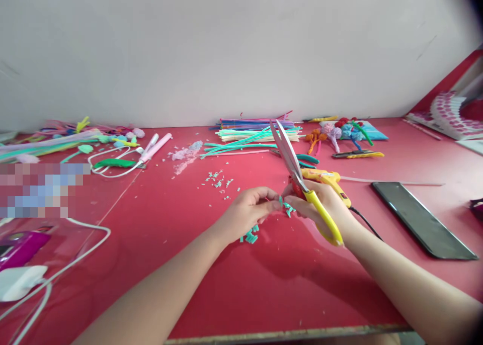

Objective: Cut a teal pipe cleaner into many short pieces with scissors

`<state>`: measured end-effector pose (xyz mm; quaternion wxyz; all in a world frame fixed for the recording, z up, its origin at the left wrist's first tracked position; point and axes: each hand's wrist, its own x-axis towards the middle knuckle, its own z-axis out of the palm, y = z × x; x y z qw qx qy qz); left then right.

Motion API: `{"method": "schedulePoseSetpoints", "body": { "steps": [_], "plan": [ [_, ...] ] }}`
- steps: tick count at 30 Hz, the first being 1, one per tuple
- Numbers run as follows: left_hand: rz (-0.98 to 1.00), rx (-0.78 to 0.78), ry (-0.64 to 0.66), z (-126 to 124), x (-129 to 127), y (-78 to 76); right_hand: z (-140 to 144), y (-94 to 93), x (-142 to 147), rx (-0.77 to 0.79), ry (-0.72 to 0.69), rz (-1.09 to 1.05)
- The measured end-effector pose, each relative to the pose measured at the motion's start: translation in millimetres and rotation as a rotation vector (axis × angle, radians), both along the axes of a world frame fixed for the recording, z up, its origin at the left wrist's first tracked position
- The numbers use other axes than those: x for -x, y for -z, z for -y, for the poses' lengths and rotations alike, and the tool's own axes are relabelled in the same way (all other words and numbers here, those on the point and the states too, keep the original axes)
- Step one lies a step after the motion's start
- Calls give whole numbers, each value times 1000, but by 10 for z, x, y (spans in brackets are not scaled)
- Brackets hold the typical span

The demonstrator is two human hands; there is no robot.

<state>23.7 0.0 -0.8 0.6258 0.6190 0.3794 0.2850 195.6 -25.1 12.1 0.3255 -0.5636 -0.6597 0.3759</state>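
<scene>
My left hand has its thumb and fingers pinched together at a small teal piece of pipe cleaner. Close beside it, my right hand holds a pair of scissors with a yellow handle; the blades point up and away, slightly apart. My right fingertips meet the left ones near the teal piece, and which fingers grip it is hard to make out. Teal clippings show just below the fingertips. A small pile of cut teal pieces lies on the red table under my left hand.
Behind the hands lie bundled pipe cleaners, pliers and a yellow glue gun. Pipe-cleaner flowers stand at the back right, a phone at right. A pink corded tool and white cable are at left.
</scene>
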Motion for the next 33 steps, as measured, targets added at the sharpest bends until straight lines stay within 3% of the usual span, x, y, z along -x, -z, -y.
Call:
{"method": "schedulePoseSetpoints", "body": {
  "steps": [10,16,20,24,29,33],
  "plan": [
    [-96,26,96,7,6,7,-2,66,-25,65,-41,-38],
    [-233,-333,-73,75,-27,-39,-24,166,11,63,13,-8],
    [-254,-451,-132,109,-48,-45,-21,186,46,40,33,47],
    [-149,-319,-222,40,-23,-23,-38,147,27,-30,45,158],
    [22,-78,-436,-88,54,-30,-61,159,-1,-187,129,528],
    [175,-21,-524,-120,97,-74,-56,206,28,-240,148,727]
  ]
}}
